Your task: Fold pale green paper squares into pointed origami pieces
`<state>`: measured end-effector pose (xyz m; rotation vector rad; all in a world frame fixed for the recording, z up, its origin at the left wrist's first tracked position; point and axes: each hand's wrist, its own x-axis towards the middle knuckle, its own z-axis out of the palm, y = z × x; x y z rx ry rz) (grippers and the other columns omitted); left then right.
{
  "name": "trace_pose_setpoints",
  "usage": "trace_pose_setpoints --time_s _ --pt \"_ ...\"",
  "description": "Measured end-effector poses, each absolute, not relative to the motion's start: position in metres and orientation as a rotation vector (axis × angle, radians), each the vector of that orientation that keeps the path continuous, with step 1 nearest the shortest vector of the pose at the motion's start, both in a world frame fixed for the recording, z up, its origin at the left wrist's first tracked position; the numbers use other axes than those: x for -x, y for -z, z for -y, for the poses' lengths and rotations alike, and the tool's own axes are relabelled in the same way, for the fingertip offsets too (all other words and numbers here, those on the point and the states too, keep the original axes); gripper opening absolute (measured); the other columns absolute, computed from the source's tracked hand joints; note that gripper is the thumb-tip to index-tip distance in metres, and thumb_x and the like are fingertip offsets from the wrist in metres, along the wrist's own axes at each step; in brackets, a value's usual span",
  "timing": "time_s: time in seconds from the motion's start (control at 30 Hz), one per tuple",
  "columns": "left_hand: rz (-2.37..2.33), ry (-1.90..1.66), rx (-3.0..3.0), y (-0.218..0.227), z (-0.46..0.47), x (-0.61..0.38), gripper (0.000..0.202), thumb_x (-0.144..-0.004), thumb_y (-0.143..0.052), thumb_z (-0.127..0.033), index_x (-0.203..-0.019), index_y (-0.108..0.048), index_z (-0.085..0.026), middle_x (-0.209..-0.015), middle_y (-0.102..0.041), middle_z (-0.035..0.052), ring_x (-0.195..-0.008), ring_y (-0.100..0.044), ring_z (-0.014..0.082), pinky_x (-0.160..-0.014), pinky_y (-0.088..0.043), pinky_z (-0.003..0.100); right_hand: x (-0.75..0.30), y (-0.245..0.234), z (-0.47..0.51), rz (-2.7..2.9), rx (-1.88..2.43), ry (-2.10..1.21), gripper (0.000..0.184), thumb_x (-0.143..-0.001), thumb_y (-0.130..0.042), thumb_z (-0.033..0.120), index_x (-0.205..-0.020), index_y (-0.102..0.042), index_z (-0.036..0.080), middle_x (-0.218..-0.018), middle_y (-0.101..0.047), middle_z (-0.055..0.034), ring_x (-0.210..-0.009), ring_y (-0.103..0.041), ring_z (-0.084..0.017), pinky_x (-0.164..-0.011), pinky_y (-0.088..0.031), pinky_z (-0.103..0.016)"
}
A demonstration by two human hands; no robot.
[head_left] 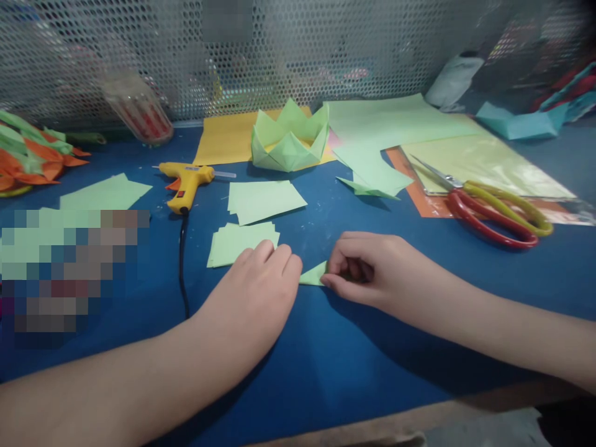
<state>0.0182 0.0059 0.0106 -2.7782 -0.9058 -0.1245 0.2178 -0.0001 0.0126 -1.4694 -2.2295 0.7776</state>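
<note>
Between my two hands, low over the blue table, is a small folded piece of light green paper [315, 274]. My right hand [365, 270] pinches its right end between thumb and fingers. At its left end my left hand [267, 276] is closed, with the fingertips hidden under the knuckles; the paper's edge meets them. Just behind my left hand lies a stack of green paper rectangles [237, 242]. A second stack of green paper [265, 200] lies farther back. Beyond it stands a folded green paper crown shape [289, 139] with pointed tips.
A yellow glue gun [186, 180] lies left of the stacks, its black cord [182, 267] running forward. Red-and-yellow scissors [493, 211] rest at right by packaged paper [484, 161]. A jar [137, 108] stands against the perforated metal screen [279, 56]. A pixelated area covers the left.
</note>
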Motion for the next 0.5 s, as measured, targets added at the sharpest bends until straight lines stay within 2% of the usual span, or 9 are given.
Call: trace_pose_setpoints --time_s 0.17,0.27,0.4,0.5 --pt "0.85 0.147 2.761 -0.015 -0.004 -0.019 0.026 -0.074 -0.039 0.005 -0.07 -0.053 -0.017 -0.07 -0.056 0.0044 -0.061 -0.053 0.0212 -0.053 -0.046 0.031 -0.221 -0.01 0.001 2.226 1.403 -0.751 0.009 -0.079 -0.063 0.014 -0.074 -0.058 0.018 -0.068 -0.051 0.004 -0.054 -0.044 -0.006 -0.048 -0.035 -0.017" --pt "0.738 0.285 2.748 -0.018 0.003 -0.018 0.031 -0.081 -0.036 0.006 -0.079 -0.061 -0.012 -0.073 -0.063 0.0081 -0.063 -0.061 0.0223 -0.054 -0.049 0.031 -0.223 -0.008 0.002 2.235 1.291 -0.76 0.007 -0.084 -0.06 0.013 -0.086 -0.061 0.019 -0.076 -0.052 0.0029 -0.056 -0.045 -0.006 -0.05 -0.037 -0.016" --pt "0.628 0.48 2.668 -0.017 0.014 -0.016 0.033 -0.086 -0.035 0.006 -0.083 -0.066 -0.005 -0.075 -0.071 0.0134 -0.067 -0.068 0.0245 -0.051 -0.05 0.031 -0.224 -0.004 0.002 2.253 1.188 -0.784 0.013 -0.089 -0.056 0.014 -0.088 -0.067 0.02 -0.09 -0.056 -0.0006 -0.055 -0.046 -0.004 -0.052 -0.038 -0.018" --pt "0.627 0.499 2.633 -0.013 0.021 -0.014 0.029 -0.087 -0.038 0.004 -0.095 -0.066 0.0 -0.082 -0.073 0.0149 -0.071 -0.07 0.0255 -0.059 -0.053 0.033 -0.225 -0.002 0.002 2.268 1.14 -0.741 0.015 -0.089 -0.056 0.014 -0.091 -0.07 0.02 -0.091 -0.057 -0.0027 -0.061 -0.051 -0.006 -0.055 -0.042 -0.018"
